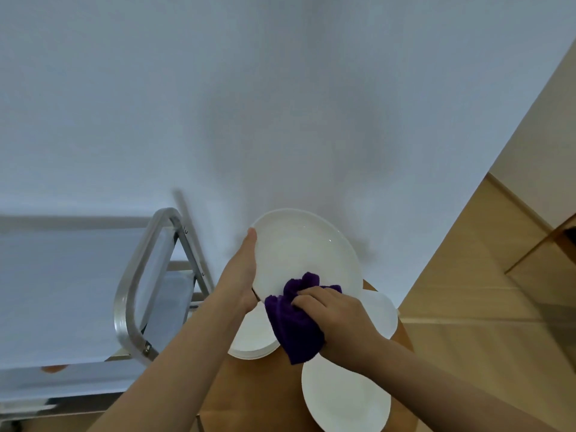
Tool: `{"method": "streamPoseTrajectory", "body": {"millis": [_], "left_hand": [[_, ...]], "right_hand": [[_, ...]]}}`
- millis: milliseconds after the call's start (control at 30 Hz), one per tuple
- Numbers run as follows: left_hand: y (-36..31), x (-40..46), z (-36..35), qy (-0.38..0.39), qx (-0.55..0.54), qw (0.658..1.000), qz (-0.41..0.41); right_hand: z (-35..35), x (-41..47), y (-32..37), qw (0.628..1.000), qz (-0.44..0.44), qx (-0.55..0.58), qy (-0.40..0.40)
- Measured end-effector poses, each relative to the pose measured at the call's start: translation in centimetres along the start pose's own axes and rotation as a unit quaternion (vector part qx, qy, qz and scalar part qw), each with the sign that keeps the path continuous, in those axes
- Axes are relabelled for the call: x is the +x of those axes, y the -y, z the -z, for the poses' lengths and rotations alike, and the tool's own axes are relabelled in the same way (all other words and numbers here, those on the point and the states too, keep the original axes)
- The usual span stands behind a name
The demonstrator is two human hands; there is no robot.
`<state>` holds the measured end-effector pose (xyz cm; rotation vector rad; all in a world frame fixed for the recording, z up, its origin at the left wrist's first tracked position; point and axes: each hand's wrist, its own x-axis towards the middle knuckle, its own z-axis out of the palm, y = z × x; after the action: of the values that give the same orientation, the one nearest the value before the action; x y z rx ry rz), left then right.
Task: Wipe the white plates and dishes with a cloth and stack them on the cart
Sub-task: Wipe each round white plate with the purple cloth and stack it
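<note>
a white oval plate (pixel 299 254) is held up in the air, tilted with its hollow face toward the camera, above a wooden table (pixel 258 388) and in front of a pale wall (pixel 280 104). the left hand (pixel 243 272) grips the plate's left rim, thumb lying straight along the edge; its other fingers are behind the plate and cannot be seen. the left forearm reaches up from the lower left. the right hand (pixel 336 316) presses a bunched purple cloth (pixel 296 319) against the plate's lower part, fingers curled over the cloth and close together, the forearm coming in from the lower right. the cloth's loose end hangs down below the hand.

under the hands, more white plates lie on the table: a stack (pixel 252 338) partly hidden by the left wrist and the cloth, another plate (pixel 381 313) mostly hidden behind the right hand, and a third (pixel 343 397) cut off at the bottom edge. how many plates the stack holds is hard to make out.

left of the table stands a metal cart (pixel 134 288) with a rounded tube handle and a pale top shelf; its lower shelf is only partly visible.
</note>
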<state>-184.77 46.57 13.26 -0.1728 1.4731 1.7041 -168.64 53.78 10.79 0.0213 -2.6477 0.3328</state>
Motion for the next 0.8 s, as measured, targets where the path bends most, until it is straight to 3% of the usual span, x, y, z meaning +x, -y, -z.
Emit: {"method": "streamPoseTrajectory", "body": {"millis": [67, 133, 167, 233, 333, 400, 467, 567, 633, 700, 800], "left_hand": [[-1.3, -0.3, 0.4, 0.034, 0.062, 0.997, -0.016], [-2.4, -0.4, 1.2, 0.104, 0.155, 0.982, -0.037], [-2.7, -0.4, 1.6, 0.131, 0.207, 0.968, -0.05], [-2.3, -0.2, 2.3, 0.148, 0.26, 0.952, -0.073], [0.2, 1.0, 2.9, 0.045, 0.18, 0.982, -0.046], [2.3, 1.8, 2.8, 0.048, 0.044, 0.998, 0.018], [3.3, 2.1, 2.3, 0.067, -0.071, 0.994, 0.052], [2.2, 2.2, 2.5, 0.002, -0.112, 0.993, 0.033], [1.2, 2.2, 2.9, -0.048, -0.093, 0.994, -0.021], [0.1, 2.2, 3.3, -0.094, -0.048, 0.99, -0.088], [-1.5, 1.8, 3.3, -0.154, 0.081, 0.968, -0.181]], "right_hand": [[0.8, 0.7, 0.2, 0.997, 0.0, 0.068, -0.033], [2.5, 1.8, 0.5, 0.978, -0.096, 0.176, -0.065], [3.4, 2.4, 0.4, 0.948, -0.17, 0.251, -0.093], [4.9, 3.3, -0.6, 0.833, -0.304, 0.439, -0.143], [5.9, 3.6, -2.1, 0.67, -0.342, 0.636, -0.173], [5.4, 3.7, -2.0, 0.609, -0.362, 0.685, -0.173], [4.6, 3.4, -1.9, 0.57, -0.385, 0.706, -0.17], [3.6, 2.6, -2.3, 0.557, -0.418, 0.694, -0.18], [3.0, 1.8, -2.8, 0.591, -0.449, 0.643, -0.188], [2.3, 1.2, -3.5, 0.649, -0.49, 0.544, -0.207], [2.6, 2.0, -3.5, 0.672, -0.464, 0.504, -0.281]]}}
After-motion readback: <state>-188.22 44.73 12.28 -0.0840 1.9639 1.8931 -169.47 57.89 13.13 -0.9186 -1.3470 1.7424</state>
